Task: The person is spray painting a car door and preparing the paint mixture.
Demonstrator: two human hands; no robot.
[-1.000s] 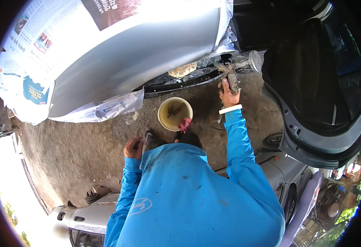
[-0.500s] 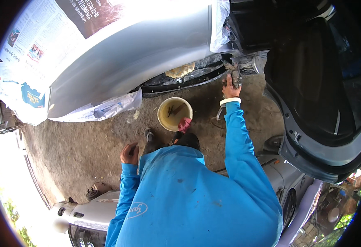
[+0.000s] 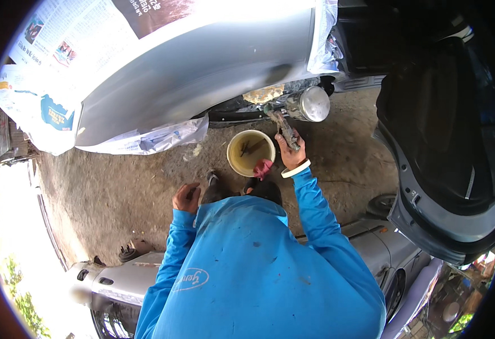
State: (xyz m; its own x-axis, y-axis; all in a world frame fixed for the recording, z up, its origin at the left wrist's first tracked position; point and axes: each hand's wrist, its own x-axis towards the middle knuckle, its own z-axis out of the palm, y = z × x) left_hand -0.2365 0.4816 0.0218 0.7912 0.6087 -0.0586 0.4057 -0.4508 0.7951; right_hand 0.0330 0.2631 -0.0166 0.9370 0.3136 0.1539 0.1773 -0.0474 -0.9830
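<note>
My right hand (image 3: 290, 151) is closed around the handle of a grimy spray gun (image 3: 282, 125). Its round silver paint cup (image 3: 315, 104) lies close to the lower edge of a silver-grey car panel (image 3: 213, 73). A pale band circles my right wrist. My left hand (image 3: 186, 198) hangs beside my left leg, fingers loosely bent and apart, with nothing visible in it. Between the hands and the car, a cream bucket (image 3: 231, 164) of cloudy liquid stands on the ground, dark sticks inside and a reddish cloth (image 3: 263, 168) over its rim.
Newspaper (image 3: 72, 34) and plastic sheeting (image 3: 163, 137) mask the car around the panel. An open, dark-lined car door or lid (image 3: 439, 147) stands at the right. Another silver car (image 3: 140, 277) is close behind me. The ground (image 3: 117, 192) is rough and stained.
My right hand has drawn the spray gun left and back from the wheel-arch edge toward the bucket, turning it so the cup shows. My left hand stays at my side.
</note>
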